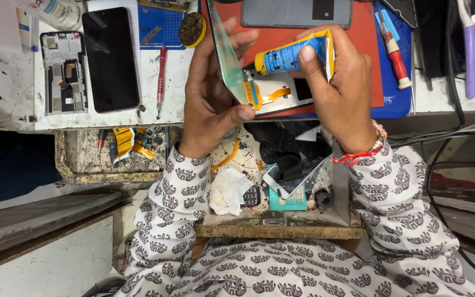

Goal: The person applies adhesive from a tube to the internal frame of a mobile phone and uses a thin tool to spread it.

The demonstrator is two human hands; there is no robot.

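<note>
Yellow-and-blue glue tube (292, 55), nozzle at thin tilted phone screen (227, 58) edge

The person wears a white garment with long sleeves (177, 187), printed all over with small dark brown motifs. On the right wrist there is a red thread (353, 158) and a bead bracelet (380, 132).

head cam | looks steeply down, close over workbench (6, 104) and open drawer (281, 225) | single view
</note>
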